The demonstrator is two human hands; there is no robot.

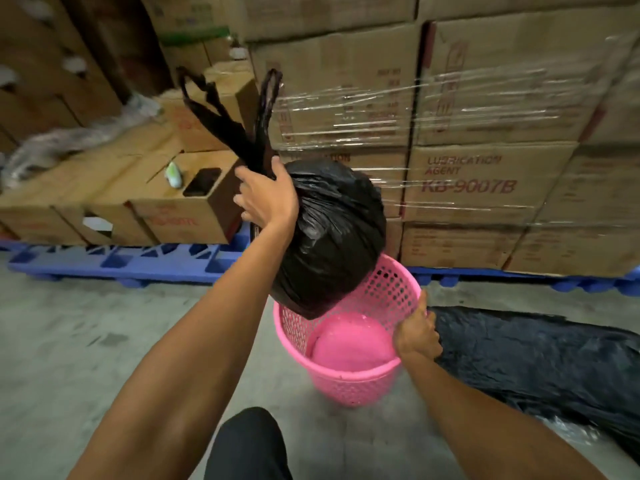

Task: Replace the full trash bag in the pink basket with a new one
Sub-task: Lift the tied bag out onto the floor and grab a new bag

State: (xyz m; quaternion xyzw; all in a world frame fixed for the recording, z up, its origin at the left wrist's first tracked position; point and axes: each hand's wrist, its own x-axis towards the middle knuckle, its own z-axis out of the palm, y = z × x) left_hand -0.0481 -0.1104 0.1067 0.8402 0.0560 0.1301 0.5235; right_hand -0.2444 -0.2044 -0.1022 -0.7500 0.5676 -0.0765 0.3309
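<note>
A full black trash bag [332, 237] hangs in the air above the pink basket [349, 379], its bottom just over the basket's far rim. My left hand [268, 195] is shut on the bag's gathered neck, and the two handle loops stick up above my fist. The basket stands tilted on the concrete floor, and its pink bottom shows bare inside. My right hand [417, 332] grips the basket's right rim. A flat black plastic bag [540, 362] lies spread on the floor just right of the basket.
Stacked cardboard boxes [485, 133] wrapped in clear film stand on blue pallets [131, 263] right behind the basket. Lower open boxes [145, 188] sit at the left. Bare concrete floor [86, 341] stretches to the left and front. My dark trouser knee [249, 445] is at the bottom.
</note>
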